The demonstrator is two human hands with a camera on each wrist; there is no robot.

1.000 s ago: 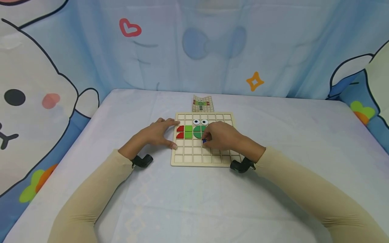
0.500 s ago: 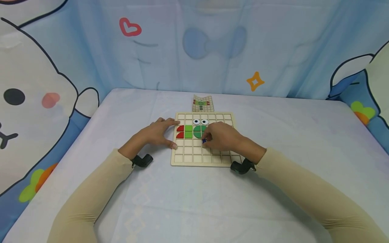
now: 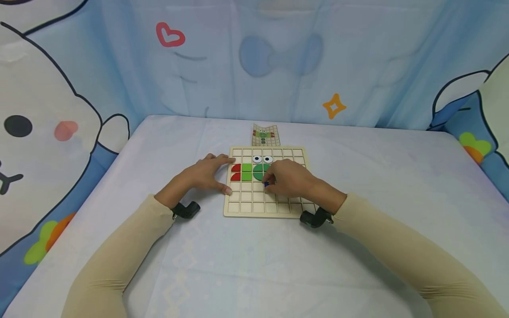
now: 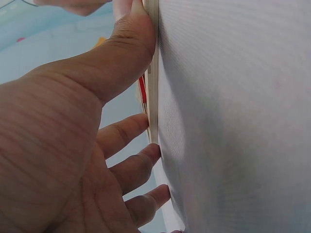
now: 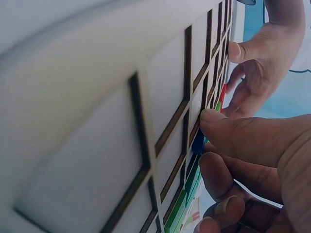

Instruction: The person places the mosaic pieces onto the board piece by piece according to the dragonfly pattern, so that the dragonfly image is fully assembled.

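In the head view, a pale wooden grid board (image 3: 246,208) lies on the table. My right hand (image 3: 292,179) is over its right half and pinches a small dark blue tile (image 5: 198,143) between thumb and index finger, low at the grid just below the dark green tiles (image 3: 258,172). Most of the blue tile is hidden by the fingers. My left hand (image 3: 203,174) rests at the board's left side, thumb and fingers spread along the edge. Red tiles (image 3: 236,168), light green square tiles (image 3: 246,172) and two eye tiles (image 3: 257,159) sit in the grid.
A small picture card (image 3: 265,136) with a matching grid pattern lies right behind the board. White cloth (image 3: 254,265) covers the table, and a blue printed curtain (image 3: 278,66) hangs behind it. Each wrist wears a black camera (image 3: 187,210).
My right fingertips and the blue tile have shifted very slightly left over the grid. The left hand and the board stay in place.
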